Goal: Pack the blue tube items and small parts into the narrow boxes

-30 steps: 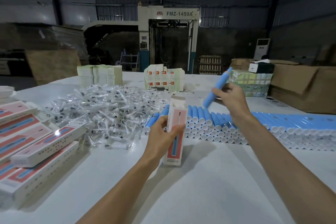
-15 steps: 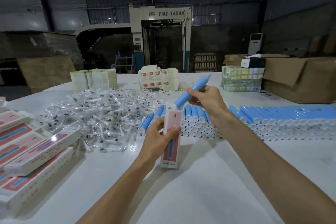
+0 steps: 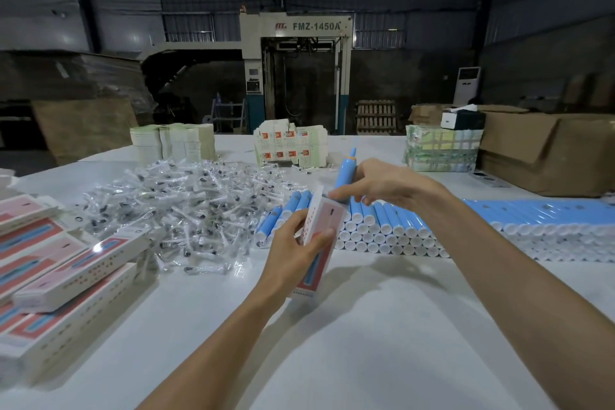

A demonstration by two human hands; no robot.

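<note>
My left hand [image 3: 294, 248] grips a narrow pink-and-white box [image 3: 317, 243] that stands on end on the white table [image 3: 382, 326], tilted slightly. My right hand [image 3: 382, 185] holds a blue tube [image 3: 346, 170] nearly upright, its tip pointing up and its lower end at the open top of the box. Behind them lies a long stack of blue tubes with white caps [image 3: 432, 226]. A heap of small parts in clear wrappers [image 3: 176, 210] covers the table to the left.
Filled narrow boxes [image 3: 63, 270] are stacked at the left edge. Flat box blanks [image 3: 289, 146] and pale paper stacks [image 3: 173, 143] stand at the back. A wrapped bundle [image 3: 441, 150] and brown cartons [image 3: 549, 150] sit at the right.
My right hand has swung the blue tube from a slant to nearly upright and lowered its end to the box's open top. The left hand still holds the box.
</note>
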